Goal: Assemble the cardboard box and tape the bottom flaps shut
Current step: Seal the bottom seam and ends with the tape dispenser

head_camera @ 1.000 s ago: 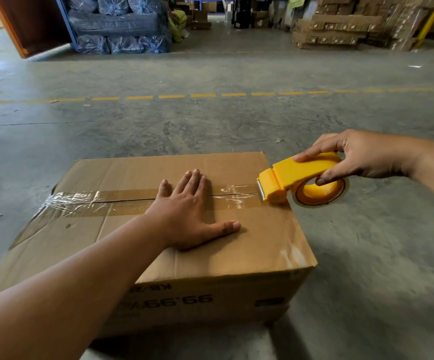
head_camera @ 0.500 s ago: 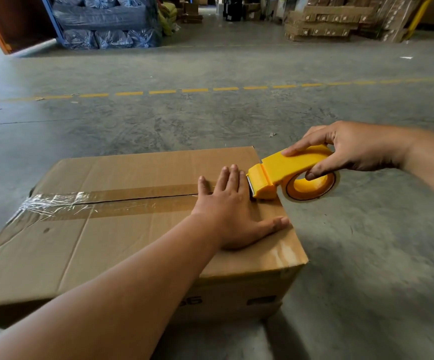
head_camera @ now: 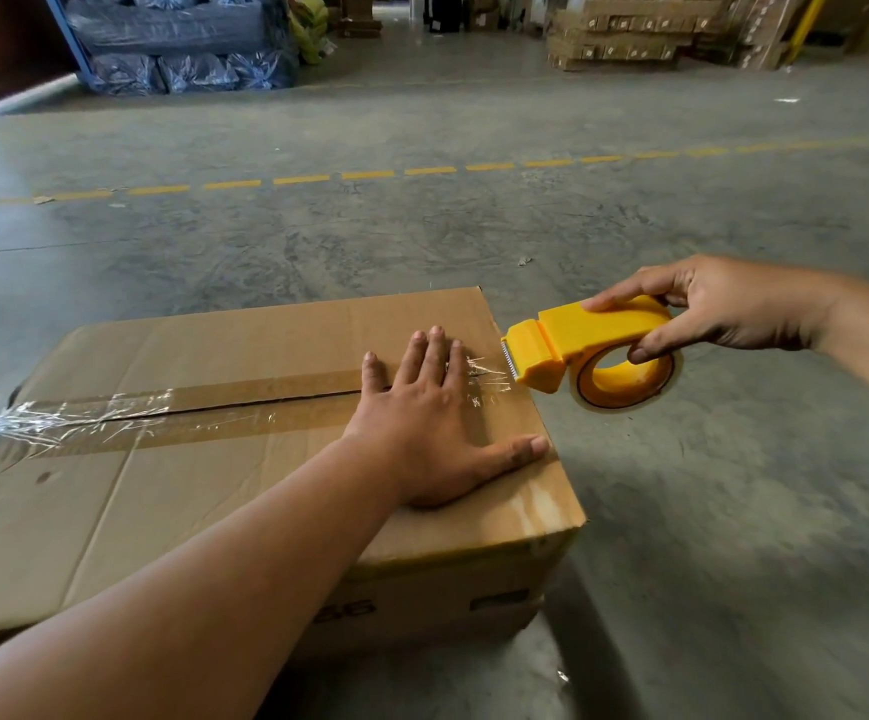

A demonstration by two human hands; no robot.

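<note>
A brown cardboard box (head_camera: 172,501) lies on the concrete floor, its closed flaps facing up. Clear tape (head_camera: 110,420) runs along the centre seam from the crinkled left end to the right edge. My left hand (head_camera: 437,423) presses flat on the tape near the right end, fingers straight and spread. My right hand (head_camera: 718,309) grips a yellow tape dispenser (head_camera: 588,345) just off the box's right edge, its toothed blade facing the box. A short wrinkled stretch of tape (head_camera: 489,381) spans from the fingers toward the blade.
Grey concrete floor (head_camera: 733,511) surrounds the box. A dashed yellow line (head_camera: 370,175) crosses the floor beyond it. Wrapped bundles on a blue rack (head_camera: 177,44) stand far left, stacked cardboard pallets (head_camera: 640,33) far right.
My right hand has pulled the dispenser rightwards, past the box's right edge. My left hand slid right along the seam, then stayed near the right end.
</note>
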